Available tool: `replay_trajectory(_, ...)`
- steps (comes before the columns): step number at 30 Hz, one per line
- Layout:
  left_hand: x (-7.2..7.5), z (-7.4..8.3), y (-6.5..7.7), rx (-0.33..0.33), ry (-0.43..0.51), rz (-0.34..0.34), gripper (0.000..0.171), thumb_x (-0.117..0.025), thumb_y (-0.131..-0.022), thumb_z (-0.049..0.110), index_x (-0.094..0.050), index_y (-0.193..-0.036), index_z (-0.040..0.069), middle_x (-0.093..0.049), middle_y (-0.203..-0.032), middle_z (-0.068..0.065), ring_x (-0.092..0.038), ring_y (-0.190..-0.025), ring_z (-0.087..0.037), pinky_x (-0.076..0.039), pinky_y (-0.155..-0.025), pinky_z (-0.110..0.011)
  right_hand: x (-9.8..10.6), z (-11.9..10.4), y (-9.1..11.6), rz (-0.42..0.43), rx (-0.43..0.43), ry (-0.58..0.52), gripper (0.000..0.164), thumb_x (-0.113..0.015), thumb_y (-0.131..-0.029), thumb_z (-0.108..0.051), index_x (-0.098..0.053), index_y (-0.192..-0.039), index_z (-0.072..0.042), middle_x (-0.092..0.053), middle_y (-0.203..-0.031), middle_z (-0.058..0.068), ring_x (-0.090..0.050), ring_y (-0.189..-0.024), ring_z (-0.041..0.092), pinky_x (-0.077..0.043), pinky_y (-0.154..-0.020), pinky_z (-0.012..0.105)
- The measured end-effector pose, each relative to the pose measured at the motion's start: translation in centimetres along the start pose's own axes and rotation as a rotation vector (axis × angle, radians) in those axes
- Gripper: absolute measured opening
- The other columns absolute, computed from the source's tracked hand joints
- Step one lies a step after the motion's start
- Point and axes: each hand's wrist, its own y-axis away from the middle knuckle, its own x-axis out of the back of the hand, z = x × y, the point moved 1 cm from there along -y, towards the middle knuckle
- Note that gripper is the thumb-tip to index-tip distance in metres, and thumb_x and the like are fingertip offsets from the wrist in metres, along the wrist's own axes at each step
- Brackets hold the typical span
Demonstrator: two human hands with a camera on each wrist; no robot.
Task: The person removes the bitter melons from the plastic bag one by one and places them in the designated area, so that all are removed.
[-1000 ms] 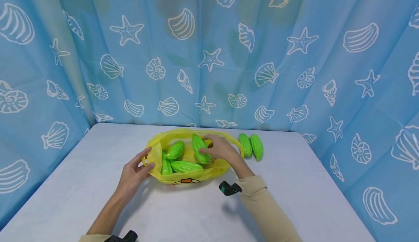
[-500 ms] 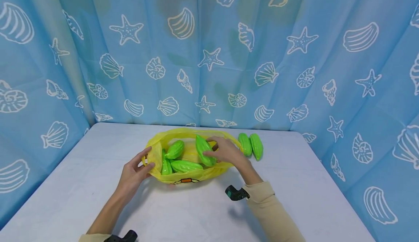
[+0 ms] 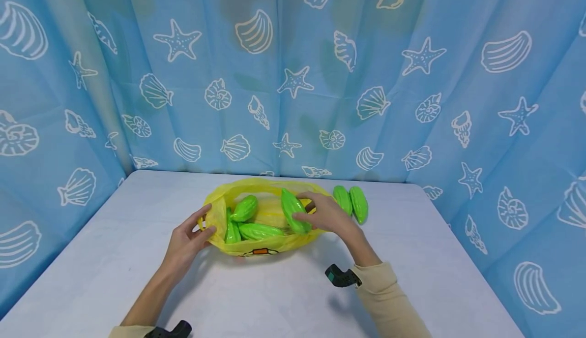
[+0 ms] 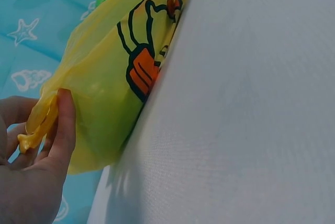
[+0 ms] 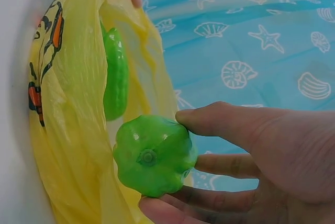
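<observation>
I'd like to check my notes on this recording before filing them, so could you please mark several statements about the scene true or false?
1. The right hand grips a ribbed green piece. True.
2. Both hands grip such a piece. False: the left hand holds the edge of the yellow bag.
3. Two other green pieces lie on the table, outside the bag. True.
4. The bag's mouth is tied shut. False: it gapes open.
5. At least three loose green pieces show inside the bag. True.
6. The backdrop is plain red. False: the curtain is blue with white shells and starfish.
</observation>
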Motion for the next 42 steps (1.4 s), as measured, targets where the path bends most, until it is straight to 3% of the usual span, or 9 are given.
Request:
replay_trajectory(7, 0.0, 0.0, 0.0, -0.001, -0.002, 0.000, 0.062, -0.064, -0.096, 0.024, -0.037, -0.152, 0.026, -0.028, -0.159, -0.004, -0.063, -0.103, 0.001, -0.058, -0.084, -0.022, 0.5, 0.7, 1.1, 0.000, 0.016, -0.035, 0.060, -0.071, -0.091, -0.035, -0.050, -0.143, -0.014, -0.065, -0.120, 0.015, -0.067, -0.087, 0.018, -0.058, -0.065, 0.029)
replay_trajectory(19, 0.0, 0.0, -0.1, -0.023, 0.021, -0.013, 0.063, -0.064, -0.096, 0.023, -0.036, -0.153, 0.022, -0.026, -0.160, -0.005, -0.062, -0.104, 0.003, -0.058, -0.083, -0.021, 1.5, 2.2, 2.7, 0.008, -0.020, -0.032, 0.061, -0.070, -0.091, -0.036, -0.048, -0.144, -0.015, -0.066, -0.118, 0.018, -0.067, -0.072, 0.016, -0.058, -0.067, 0.032)
replay_trajectory(31, -0.1, -0.1, 0.1, 0.001, 0.001, 0.002, 0.063, -0.064, -0.096, 0.024, -0.036, -0.153, 0.025, -0.026, -0.161, -0.004, -0.062, -0.105, 0.004, -0.058, -0.085, -0.021, 2.6, 3.2, 3.2, 0.006, -0.044, -0.059, 0.063, -0.068, -0.092, -0.037, -0.045, -0.146, -0.013, -0.064, -0.121, 0.021, -0.068, -0.077, 0.018, -0.059, -0.069, 0.035)
replay_trajectory(35, -0.1, -0.1, 0.1, -0.006, 0.010, -0.008, 0.063, -0.064, -0.096, 0.024, -0.036, -0.153, 0.024, -0.025, -0.161, -0.004, -0.062, -0.105, 0.004, -0.058, -0.084, -0.021, 3.2, 3.5, 3.3, 0.012, -0.061, -0.076, 0.064, -0.068, -0.092, -0.037, -0.045, -0.146, -0.012, -0.062, -0.124, 0.022, -0.068, -0.086, 0.020, -0.061, -0.073, 0.038)
replay_trajectory(42, 0.0, -0.1, -0.1, -0.022, 0.014, -0.009, 0.063, -0.064, -0.096, 0.025, -0.035, -0.153, 0.023, -0.025, -0.161, -0.005, -0.062, -0.105, 0.004, -0.057, -0.084, -0.021, 4.2, 4.3, 3.3, 0.046, -0.074, -0.067, 0.063, -0.068, -0.092, -0.037, -0.045, -0.146, -0.013, -0.062, -0.124, 0.023, -0.068, -0.093, 0.024, -0.061, -0.071, 0.033)
